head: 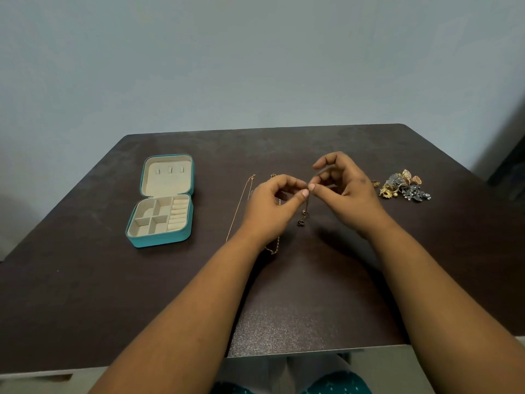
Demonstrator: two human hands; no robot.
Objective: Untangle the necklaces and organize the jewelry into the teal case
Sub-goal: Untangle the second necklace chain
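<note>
The teal case (159, 240) lies open on the left of the dark table, its cream compartments bare. At the table's middle, my left hand (270, 209) and my right hand (343, 191) meet fingertip to fingertip, both pinching a thin chain lifted above the table. From that pinch a small dark pendant (304, 213) hangs; a second dark pendant (301, 222) lies just under it. A gold link chain (274, 248) runs under my left wrist. A thin gold necklace (240, 206) lies stretched out to the left of my left hand.
A heap of mixed gold and silver jewelry (404, 186) sits at the right of the table (312, 308), with a gold ring (375, 182) beside it. A pale wall stands behind the table's far edge.
</note>
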